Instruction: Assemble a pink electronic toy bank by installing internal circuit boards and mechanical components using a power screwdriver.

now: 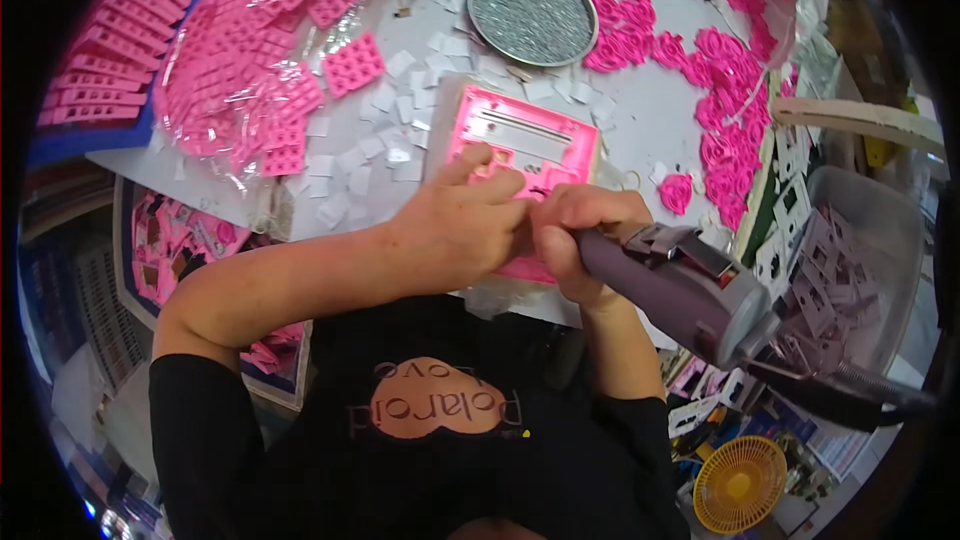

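Right hand [572, 240] is seen wrapped tightly around the smooth grey-purple barrel of a powered screwdriver [680, 285], whose thick body runs toward the lower right, where a dark ribbed cable leaves it. Its tip is hidden behind the fingers. Left hand [462, 225] is laid just beside it, half-curled, with the fingertips pressed flat on a pink plastic frame [525, 145]; nothing is gripped by it. This square moulded frame, with a long slot and raised edges, is set on the white tabletop [640, 110] directly under both hands. Small white paper squares [385, 130] are scattered around the frame. Further off to the left, a clear crinkled bag of pink gridded plastic pieces [250, 70] is lying. Beyond the frame, a round metal tin [532, 13] with a glittering grey filling is placed, and curly pink plastic shapes [725, 100] are heaped to the right.
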{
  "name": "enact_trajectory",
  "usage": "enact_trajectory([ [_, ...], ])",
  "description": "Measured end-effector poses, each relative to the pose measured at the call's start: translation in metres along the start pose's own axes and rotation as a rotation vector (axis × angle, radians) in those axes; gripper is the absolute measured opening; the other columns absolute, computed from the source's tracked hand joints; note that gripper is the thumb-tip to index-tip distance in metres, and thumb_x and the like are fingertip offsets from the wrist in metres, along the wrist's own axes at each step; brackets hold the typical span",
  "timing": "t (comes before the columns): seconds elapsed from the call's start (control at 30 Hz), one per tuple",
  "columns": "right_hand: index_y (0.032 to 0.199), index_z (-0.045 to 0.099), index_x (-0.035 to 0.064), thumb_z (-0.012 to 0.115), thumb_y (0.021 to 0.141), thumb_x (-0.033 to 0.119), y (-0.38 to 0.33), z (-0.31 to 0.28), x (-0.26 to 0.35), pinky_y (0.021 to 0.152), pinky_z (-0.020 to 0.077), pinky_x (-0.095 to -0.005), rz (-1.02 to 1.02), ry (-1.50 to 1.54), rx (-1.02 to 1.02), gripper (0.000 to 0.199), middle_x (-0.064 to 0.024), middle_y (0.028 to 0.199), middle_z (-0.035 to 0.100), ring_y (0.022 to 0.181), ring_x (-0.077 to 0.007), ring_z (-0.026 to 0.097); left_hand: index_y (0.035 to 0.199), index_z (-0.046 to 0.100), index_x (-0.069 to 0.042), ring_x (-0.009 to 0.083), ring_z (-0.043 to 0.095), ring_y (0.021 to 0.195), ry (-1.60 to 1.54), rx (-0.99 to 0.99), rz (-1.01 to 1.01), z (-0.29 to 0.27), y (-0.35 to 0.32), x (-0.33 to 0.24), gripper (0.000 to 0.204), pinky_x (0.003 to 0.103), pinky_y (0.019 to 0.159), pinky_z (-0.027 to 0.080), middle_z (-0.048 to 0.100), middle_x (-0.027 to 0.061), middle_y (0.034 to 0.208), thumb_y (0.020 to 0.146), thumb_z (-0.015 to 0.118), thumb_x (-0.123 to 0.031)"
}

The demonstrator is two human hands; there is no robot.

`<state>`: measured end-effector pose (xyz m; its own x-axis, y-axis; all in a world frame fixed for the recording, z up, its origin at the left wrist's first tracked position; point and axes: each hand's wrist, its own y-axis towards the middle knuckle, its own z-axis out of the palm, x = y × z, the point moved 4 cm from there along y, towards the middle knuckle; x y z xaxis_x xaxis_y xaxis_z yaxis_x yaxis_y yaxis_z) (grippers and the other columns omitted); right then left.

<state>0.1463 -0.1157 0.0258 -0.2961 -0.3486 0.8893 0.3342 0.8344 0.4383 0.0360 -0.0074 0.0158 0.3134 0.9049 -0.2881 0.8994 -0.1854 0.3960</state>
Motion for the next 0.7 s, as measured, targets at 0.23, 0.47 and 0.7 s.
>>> enact_trajectory([
  [0.23,0.13,0.049,0.0019,0.076,0.084,0.01,0.022,-0.017,0.007,0.051,0.0443,-0.0274,0.091,0.497,-0.291,0.054,-0.0034,0.067,0.056,0.056,-0.0134,0.053,0.084,0.068,-0.013,0.0226,0.057,0.102,-0.174,-0.017,-0.092,-0.01,0.003,0.028,0.016,0.048,0.091,0.042,0.062,0.0014,0.096,0.075,0.074,-0.025],
  [0.47,0.145,0.037,-0.0018,0.069,0.087,0.009,0.046,-0.065,0.044,0.045,0.0371,-0.0274,0.01,0.283,-0.385,0.068,-0.0027,0.062,0.048,0.048,-0.013,0.043,0.098,0.065,-0.002,0.0339,0.061,0.094,0.482,-0.217,-0.662,-0.076,-0.048,0.122,0.022,0.045,0.089,0.045,0.065,0.0112,0.096,0.083,0.071,-0.016],
  [0.7,0.144,0.038,-0.0053,0.067,0.083,-0.003,0.039,-0.042,0.088,0.101,0.0478,-0.0464,-0.346,-0.699,-0.69,0.068,-0.0227,0.138,0.05,0.115,-0.0307,0.057,0.11,0.066,0.001,0.0095,0.063,0.082,-0.91,-0.348,-0.96,-0.08,-0.068,0.099,0.022,0.028,0.075,0.05,0.069,0.0029,0.092,0.098,0.063,-0.017],
])
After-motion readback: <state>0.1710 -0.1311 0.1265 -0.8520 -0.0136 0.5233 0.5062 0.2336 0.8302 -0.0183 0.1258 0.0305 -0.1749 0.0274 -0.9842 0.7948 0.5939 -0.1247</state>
